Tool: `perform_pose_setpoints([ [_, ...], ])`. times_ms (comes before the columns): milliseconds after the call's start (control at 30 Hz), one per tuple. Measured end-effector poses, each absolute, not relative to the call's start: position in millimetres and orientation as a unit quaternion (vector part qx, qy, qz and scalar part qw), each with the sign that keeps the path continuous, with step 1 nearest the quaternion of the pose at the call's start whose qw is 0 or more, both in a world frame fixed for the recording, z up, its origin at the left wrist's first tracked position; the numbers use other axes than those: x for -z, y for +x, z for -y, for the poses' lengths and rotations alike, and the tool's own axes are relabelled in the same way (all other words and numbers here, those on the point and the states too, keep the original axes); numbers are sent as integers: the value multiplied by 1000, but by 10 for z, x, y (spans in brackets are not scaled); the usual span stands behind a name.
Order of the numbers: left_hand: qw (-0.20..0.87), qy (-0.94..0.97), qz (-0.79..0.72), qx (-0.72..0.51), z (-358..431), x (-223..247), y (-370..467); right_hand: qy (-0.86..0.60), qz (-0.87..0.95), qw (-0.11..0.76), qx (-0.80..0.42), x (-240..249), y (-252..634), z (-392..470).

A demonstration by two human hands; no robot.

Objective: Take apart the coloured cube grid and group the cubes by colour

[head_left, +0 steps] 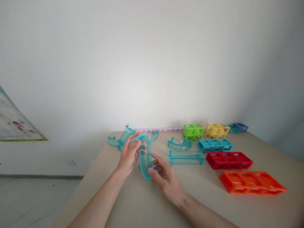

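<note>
Head view: a translucent teal curved track (143, 163) is held up between both hands, over the table (133, 209). Its far end is gripped by the left hand (129, 153), thumb laid on top and fingers partly curled around the side; that end is partly covered by the fingers. Its near end is pinched by the right hand (167, 179), thumb set against the edge, fingers half bent and index finger extended along the side. Both hands are seen closed only as far as the track's width allows. Whether the track is one part or two joined cannot be told.

Just beyond the left hand, further teal pieces (124, 136) are noted in a cluster. Beyond the right hand and slightly to its right, a straight teal channel (186, 159) is seen, with a short curved teal channel (180, 145) behind it. Farther out, a green frame (193, 132) and a yellow frame (216, 130) are placed side by side. Well to the right of the right hand, three-cell blocks are laid in order, nearest first: orange block (253, 182), red block (229, 160), blue block (215, 145)
</note>
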State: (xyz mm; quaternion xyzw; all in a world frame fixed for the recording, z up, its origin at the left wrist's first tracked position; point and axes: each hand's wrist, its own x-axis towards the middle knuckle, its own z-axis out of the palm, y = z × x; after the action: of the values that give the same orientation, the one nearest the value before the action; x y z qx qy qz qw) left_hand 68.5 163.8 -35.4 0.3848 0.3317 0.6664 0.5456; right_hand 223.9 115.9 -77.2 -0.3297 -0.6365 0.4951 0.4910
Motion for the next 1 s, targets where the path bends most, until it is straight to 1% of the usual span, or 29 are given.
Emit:
perform_pose_setpoints([
  [167,510,336,-394,-687,-1657,343,662,-278,687,488,-461,669,2256,-1117],
  [267,507,318,-412,-687,-1648,321,659,-294,690,497,-436,676,2258,-1134],
  [467,507,291,-415,-697,-1647,330,658,-260,702,488,-449,664,2280,-1126],
  [800,519,287,-404,-696,-1672,396,681,-339,706,483,-391,702,2259,-1135],
  [1000,511,292,-409,-697,-1630,337,719,-357,688,480,-412,720,2249,-1111],
])
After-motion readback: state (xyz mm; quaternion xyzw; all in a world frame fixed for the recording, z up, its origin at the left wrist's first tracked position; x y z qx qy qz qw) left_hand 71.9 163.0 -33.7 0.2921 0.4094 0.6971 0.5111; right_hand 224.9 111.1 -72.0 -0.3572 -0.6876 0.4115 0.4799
